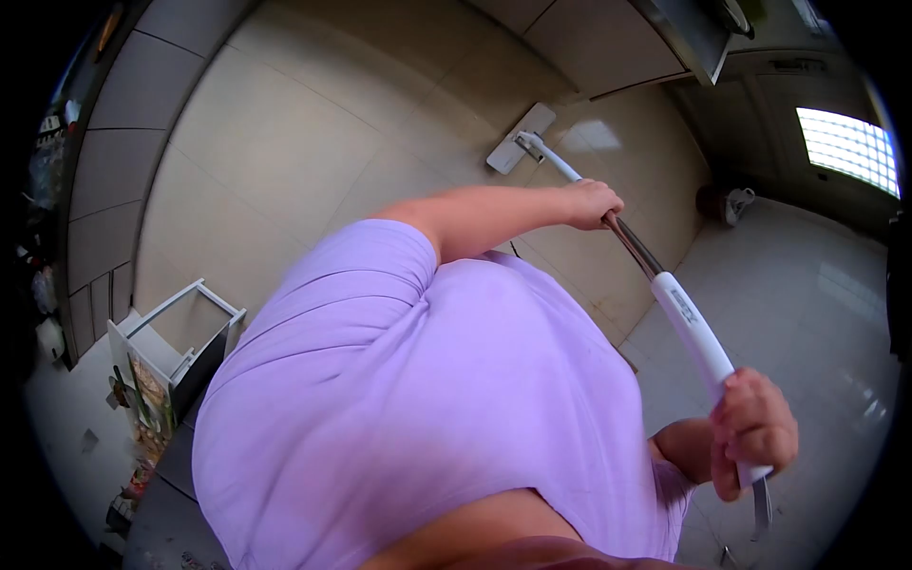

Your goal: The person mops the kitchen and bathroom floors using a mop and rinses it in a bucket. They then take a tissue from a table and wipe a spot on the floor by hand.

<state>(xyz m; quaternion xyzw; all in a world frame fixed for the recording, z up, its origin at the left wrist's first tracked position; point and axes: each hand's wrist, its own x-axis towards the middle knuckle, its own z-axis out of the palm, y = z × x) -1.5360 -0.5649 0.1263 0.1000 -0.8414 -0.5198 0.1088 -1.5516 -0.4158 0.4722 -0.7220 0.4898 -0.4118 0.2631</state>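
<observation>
The right hand (757, 432) is gripping the mop (698, 332) near its upper end; the left hand (594, 203) is clasping its shaft. The pad (540, 118) is lying on the floor (313, 123) near the cabinet (598, 43). Overreaching risks its knocking the cabinet; a slack left grip, the shaft's slipping.

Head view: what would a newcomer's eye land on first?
The lilac shirt fills the lower middle. The mop slants from its flat white head on the beige floor at upper centre, past the left hand gripping its pole, to the right hand at lower right.
</observation>
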